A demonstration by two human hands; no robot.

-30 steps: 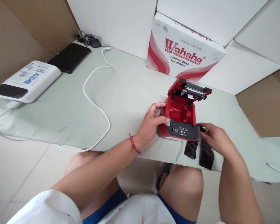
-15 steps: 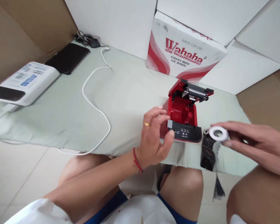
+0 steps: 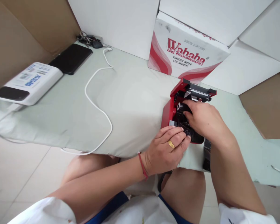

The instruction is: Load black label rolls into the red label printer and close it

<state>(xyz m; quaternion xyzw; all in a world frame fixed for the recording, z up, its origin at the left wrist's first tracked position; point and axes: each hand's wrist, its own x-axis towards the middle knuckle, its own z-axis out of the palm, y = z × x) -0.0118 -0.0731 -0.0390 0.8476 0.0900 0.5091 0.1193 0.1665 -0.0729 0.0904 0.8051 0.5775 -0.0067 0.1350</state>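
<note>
A small red printer (image 3: 171, 105) stands near the table's front edge with its lid (image 3: 196, 91) tipped open. My right hand (image 3: 204, 119) reaches into its bay, fingers curled on a black-wrapped paper roll (image 3: 182, 109) lying inside. My left hand (image 3: 166, 149), with a gold ring, rests fingers-down on the printer's black front panel (image 3: 197, 137), pressing on it. A red cord is tied round my left wrist.
A Wahaha water carton (image 3: 189, 53) stands just behind the printer. A white cable (image 3: 95, 105) loops across the pale green table cover (image 3: 130, 93). A white device (image 3: 29, 82), a black phone (image 3: 71, 57) and keys (image 3: 88, 39) lie at the far left. A black object (image 3: 207, 155) lies by my right forearm.
My right hand carried the roll from the right side into the printer's open bay. My left hand moved from hovering beside the printer down onto its front panel.
</note>
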